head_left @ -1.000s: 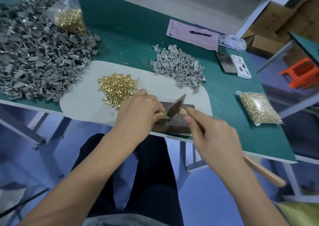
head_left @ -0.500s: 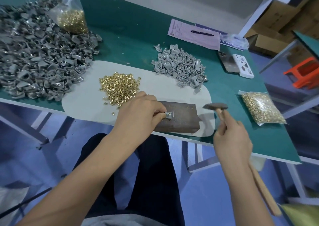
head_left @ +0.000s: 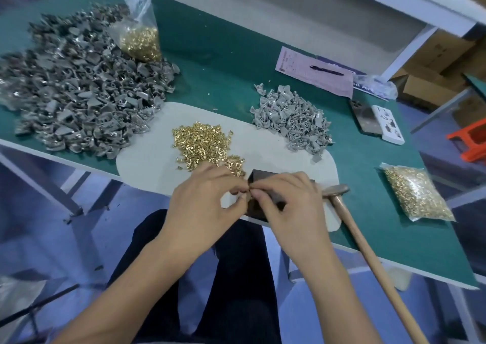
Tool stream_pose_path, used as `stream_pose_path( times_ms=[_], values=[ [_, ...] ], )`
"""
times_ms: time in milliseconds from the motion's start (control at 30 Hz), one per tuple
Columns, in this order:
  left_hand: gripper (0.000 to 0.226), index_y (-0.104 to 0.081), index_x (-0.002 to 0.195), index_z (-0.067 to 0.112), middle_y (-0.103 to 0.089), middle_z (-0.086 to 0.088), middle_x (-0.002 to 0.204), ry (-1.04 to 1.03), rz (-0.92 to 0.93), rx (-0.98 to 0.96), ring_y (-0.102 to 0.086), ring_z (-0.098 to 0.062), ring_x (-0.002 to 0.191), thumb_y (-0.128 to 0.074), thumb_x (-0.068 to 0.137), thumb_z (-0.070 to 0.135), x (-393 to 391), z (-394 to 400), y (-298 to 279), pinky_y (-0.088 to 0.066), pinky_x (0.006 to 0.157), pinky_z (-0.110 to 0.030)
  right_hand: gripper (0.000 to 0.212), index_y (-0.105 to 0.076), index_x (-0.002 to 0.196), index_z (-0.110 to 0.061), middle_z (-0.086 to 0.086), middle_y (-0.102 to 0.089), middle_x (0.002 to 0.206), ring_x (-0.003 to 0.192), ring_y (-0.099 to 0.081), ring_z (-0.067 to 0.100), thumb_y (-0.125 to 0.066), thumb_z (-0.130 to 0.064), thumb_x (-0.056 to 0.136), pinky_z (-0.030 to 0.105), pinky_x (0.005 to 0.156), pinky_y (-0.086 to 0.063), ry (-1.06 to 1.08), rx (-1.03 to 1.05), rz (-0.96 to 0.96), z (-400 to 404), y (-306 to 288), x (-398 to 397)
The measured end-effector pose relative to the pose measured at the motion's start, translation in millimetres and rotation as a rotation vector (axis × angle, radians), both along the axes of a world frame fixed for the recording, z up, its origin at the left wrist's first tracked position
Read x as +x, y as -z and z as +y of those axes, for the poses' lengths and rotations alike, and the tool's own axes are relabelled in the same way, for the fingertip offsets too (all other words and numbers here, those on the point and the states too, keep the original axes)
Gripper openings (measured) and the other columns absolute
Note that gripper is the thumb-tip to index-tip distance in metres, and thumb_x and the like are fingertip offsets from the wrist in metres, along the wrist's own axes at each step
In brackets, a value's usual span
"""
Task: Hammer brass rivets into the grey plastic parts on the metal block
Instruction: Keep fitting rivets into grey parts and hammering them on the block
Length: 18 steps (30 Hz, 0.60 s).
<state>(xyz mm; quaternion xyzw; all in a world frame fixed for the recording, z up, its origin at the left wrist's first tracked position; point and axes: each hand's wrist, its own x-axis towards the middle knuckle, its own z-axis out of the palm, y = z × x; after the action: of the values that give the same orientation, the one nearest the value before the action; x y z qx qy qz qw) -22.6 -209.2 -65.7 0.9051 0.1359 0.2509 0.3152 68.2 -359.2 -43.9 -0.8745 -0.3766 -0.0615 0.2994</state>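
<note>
In the head view a green surface [head_left: 231, 62] stands over a blue floor, with a white shelf frame and cardboard boxes beyond its far right corner. A pale mat [head_left: 147, 164] lies at the near edge, carrying loose brass rivets [head_left: 202, 143] and the dark metal block [head_left: 263, 179]. The left hand [head_left: 207, 199] and right hand [head_left: 289, 207] meet over the block, fingertips pinching something small; what it is cannot be told. The hammer [head_left: 339, 189] lies just right of the block, handle overhanging the near edge. Grey plastic parts [head_left: 292, 118] sit behind the mat, a bigger heap [head_left: 79, 93] at the far left corner.
</note>
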Motion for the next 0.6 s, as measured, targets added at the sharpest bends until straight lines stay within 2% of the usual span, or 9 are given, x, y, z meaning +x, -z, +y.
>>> stream_pose_path(
  times_ms=[100,167,233,300,433,533,600],
  values=[
    [0.015,-0.070,0.085,0.039,-0.057,0.019,0.079,-0.089,0.002,-0.024,-0.046,-0.003,0.089,-0.056,0.082,0.046,-14.8,19.7,3.1,-0.044,0.057,-0.023,0.005,-0.073,0.092,-0.039,-0.024,-0.068,0.093,0.097,-0.055,0.008,-0.068,-0.037,0.092,0.040,0.087,-0.040,-0.048,-0.063,-0.023,27.5,-0.2,-4.2],
    [0.020,-0.071,0.086,0.039,-0.057,0.020,0.080,-0.129,0.009,-0.018,-0.045,-0.001,0.089,-0.053,0.082,0.048,-23.5,35.2,2.8,-0.039,0.055,-0.018,0.008,-0.071,0.091,-0.038,-0.022,-0.066,0.093,0.096,-0.055,0.008,-0.063,-0.039,0.092,0.038,0.086,-0.038,-0.071,-0.065,-0.032,49.4,1.8,-8.4],
    [0.016,-0.071,0.086,0.039,-0.056,0.021,0.079,-0.183,0.016,-0.005,-0.043,-0.001,0.087,-0.057,0.083,0.047,-32.0,52.5,2.6,-0.031,0.053,-0.013,0.009,-0.069,0.090,-0.037,-0.019,-0.065,0.093,0.096,-0.055,0.011,-0.061,-0.037,0.093,0.038,0.084,-0.037,-0.095,-0.062,-0.028,74.5,3.7,-13.1],
    [0.008,-0.070,0.084,0.038,-0.054,0.019,0.076,-0.259,0.025,0.002,-0.044,-0.004,0.085,-0.065,0.084,0.044,-40.0,70.9,4.3,-0.029,0.051,-0.015,0.009,-0.070,0.090,-0.036,-0.017,-0.064,0.092,0.096,-0.054,0.014,-0.062,-0.035,0.093,0.038,0.084,-0.036,-0.128,-0.077,-0.019,102.1,4.5,-17.3],
    [0.014,-0.070,0.083,0.036,-0.054,0.017,0.075,-0.335,-0.001,-0.044,-0.047,-0.008,0.085,-0.064,0.086,0.048,-57.4,104.1,8.3,-0.046,0.055,-0.031,0.006,-0.076,0.090,-0.037,-0.017,-0.064,0.090,0.097,-0.053,0.015,-0.070,-0.037,0.092,0.039,0.089,-0.037,-0.218,-0.072,0.007,148.2,5.1,-22.2],
    [0.009,-0.070,0.084,0.035,-0.055,0.017,0.078,-0.358,0.001,-0.047,-0.048,-0.007,0.087,-0.066,0.086,0.043,-65.4,116.3,6.9,-0.049,0.061,-0.033,0.007,-0.078,0.091,-0.035,-0.015,-0.065,0.089,0.096,-0.056,0.015,-0.072,-0.031,0.092,0.044,0.090,-0.044,-0.289,0.005,0.127,162.3,8.9,-21.3],
    [0.003,-0.071,0.085,0.034,-0.056,0.016,0.079,-0.366,0.005,-0.068,-0.049,-0.008,0.088,-0.070,0.085,0.037,-64.5,117.8,7.2,-0.050,0.064,-0.037,0.008,-0.079,0.090,-0.032,-0.014,-0.065,0.088,0.095,-0.057,0.012,-0.073,-0.026,0.092,0.043,0.088,-0.046,-0.311,0.040,0.212,163.8,11.2,-20.6]
  ],
)
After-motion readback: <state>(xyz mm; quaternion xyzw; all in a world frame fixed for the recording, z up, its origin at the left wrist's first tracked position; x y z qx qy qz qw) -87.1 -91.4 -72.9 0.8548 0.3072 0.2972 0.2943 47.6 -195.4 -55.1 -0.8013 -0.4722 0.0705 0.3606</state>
